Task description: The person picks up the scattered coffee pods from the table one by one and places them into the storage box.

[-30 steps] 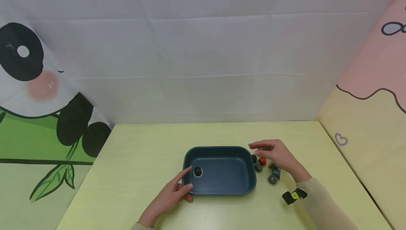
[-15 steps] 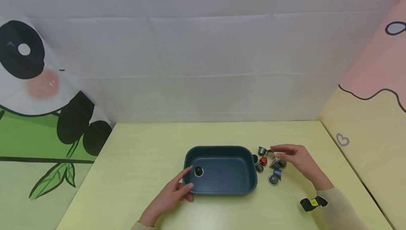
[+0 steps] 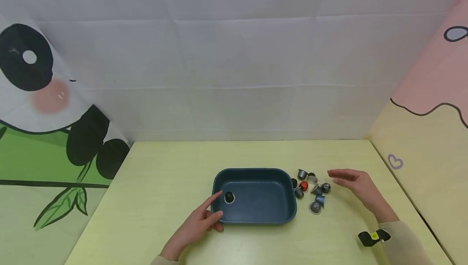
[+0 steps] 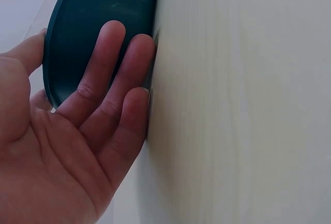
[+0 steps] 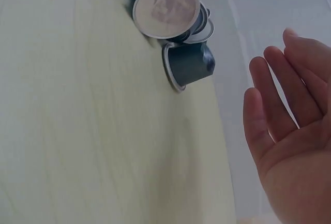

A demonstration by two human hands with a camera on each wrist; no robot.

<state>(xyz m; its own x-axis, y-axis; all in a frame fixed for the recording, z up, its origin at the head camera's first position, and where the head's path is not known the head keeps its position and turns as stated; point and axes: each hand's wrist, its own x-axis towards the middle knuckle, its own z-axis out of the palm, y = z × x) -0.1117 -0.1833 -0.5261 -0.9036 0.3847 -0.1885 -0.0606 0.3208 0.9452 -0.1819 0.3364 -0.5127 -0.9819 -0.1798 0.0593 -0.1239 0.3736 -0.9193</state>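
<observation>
Sorting barely begun, by look of it: one capsule point(image 3: 228, 197) in tray point(image 3: 256, 217), pile of capsules point(image 3: 310, 188) loose on table point(image 3: 164, 175) beside it. Your left hand point(image 3: 199, 224) steadies tray corner, fingers straight. Your right hand point(image 3: 356, 184) hovers near pile, flat, holding nothing.

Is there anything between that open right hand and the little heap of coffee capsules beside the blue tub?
Nothing visible. The right hand hovers open just right of the small metal coffee capsules; only bare pale-yellow tabletop lies between them. The dark blue plastic tub sits on the capsules' far side.
</observation>
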